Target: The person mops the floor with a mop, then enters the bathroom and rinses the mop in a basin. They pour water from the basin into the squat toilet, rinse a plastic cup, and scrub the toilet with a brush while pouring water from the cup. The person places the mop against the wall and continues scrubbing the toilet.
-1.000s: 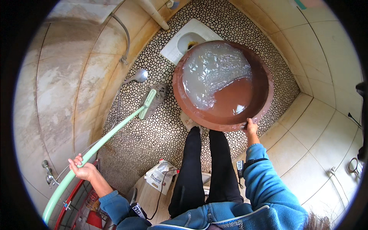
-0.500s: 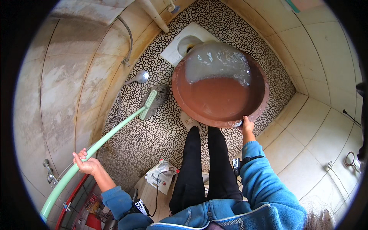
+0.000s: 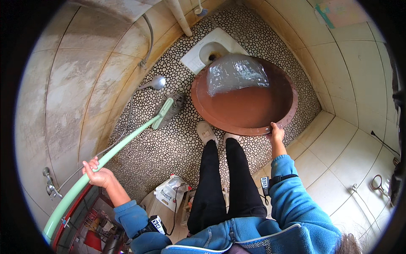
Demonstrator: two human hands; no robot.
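Note:
A pale green mop handle is wrapped by the fingers of my left hand, low on the left. At its far end the grey mop head rests on the floor. My right hand grips the near right rim of a large round reddish-brown basin, its thumb on top and other fingers hidden beneath. The basin leans away from me, over part of a white squat toilet. Greyish, glossy water gathers at its far side; whether it is spilling over cannot be made out.
A silver shower head with its hose lies left of the mop. My slippers stand on the pebble-patterned floor just before the basin. A white plastic bag sits near my left leg. Tiled walls close in on both sides, with a tap at left.
The basin appears tipped a little more, its near rim farther from me, and the pale water patch looks smaller. More of the toilet opening shows. The mop head stays in place; the view shifted slightly.

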